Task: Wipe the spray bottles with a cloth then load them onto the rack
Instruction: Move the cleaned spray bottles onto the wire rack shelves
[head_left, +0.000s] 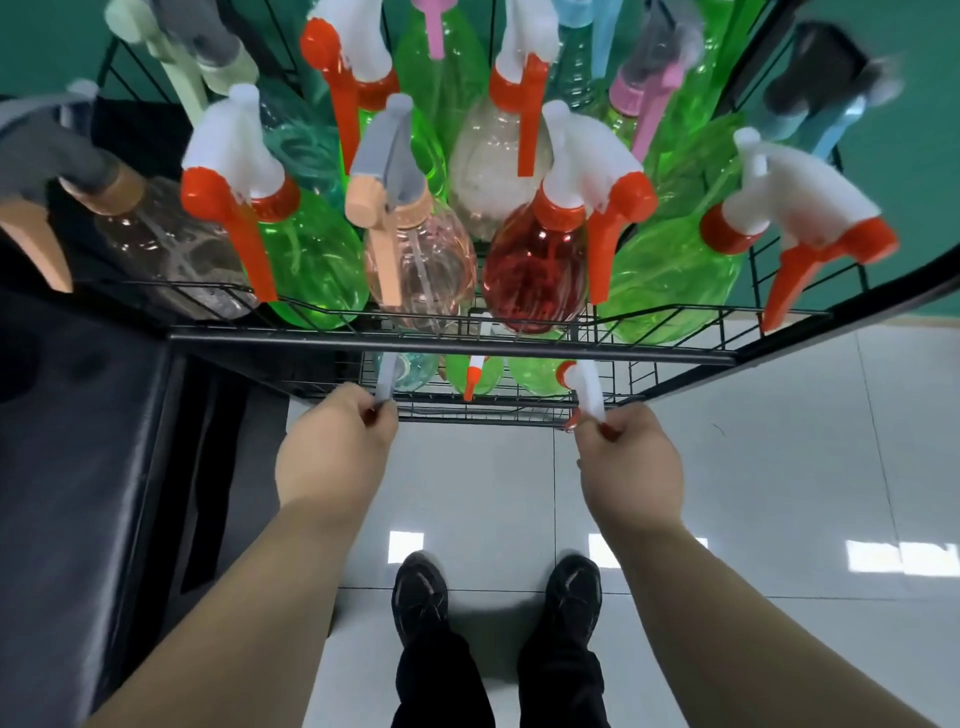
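Fingers, head view: L hand pinched pale nozzle of teal bottle; R hand clenched round white spray head of green bottle. Both bottles sat on lower shelf of rack; top tier packed. No cloth seen. Best practice: seat bases flat behind front wire, heads clear of upper bar.

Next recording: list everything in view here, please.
Rack: one, black wire, ahead; two shelves visible.
Top-shelf spray bottles: roughly a dozen, green, red, pink, clear, blue; upper shelf.
Bluish bottle: one, lower shelf, left.
Middle green bottle: one, lower shelf.
Right green bottle: one, lower shelf.
Black furniture: one piece, left.
Floor: white tiles, below.
Shoes: two, black, bottom centre.
Left hand: one, grips bluish bottle's sprayer.
Right hand: one, grips right green bottle's sprayer.
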